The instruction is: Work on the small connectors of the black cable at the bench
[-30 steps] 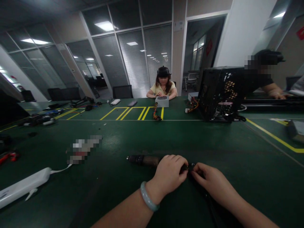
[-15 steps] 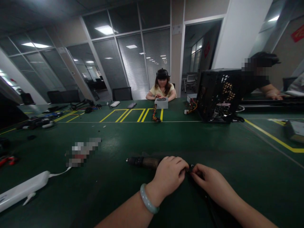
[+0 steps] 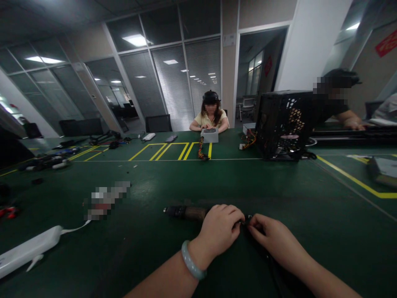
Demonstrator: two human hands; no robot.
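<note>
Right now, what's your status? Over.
Left hand curled over tool. Right hand pinching dark piece by tool's end, details hidden. White device off left.

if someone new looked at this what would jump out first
Probably the left hand, low in the middle, with a pale bracelet at its wrist and a dark tool jutting out to its left. Next, likely, comes the black computer case standing on the green table toward the right.
</note>
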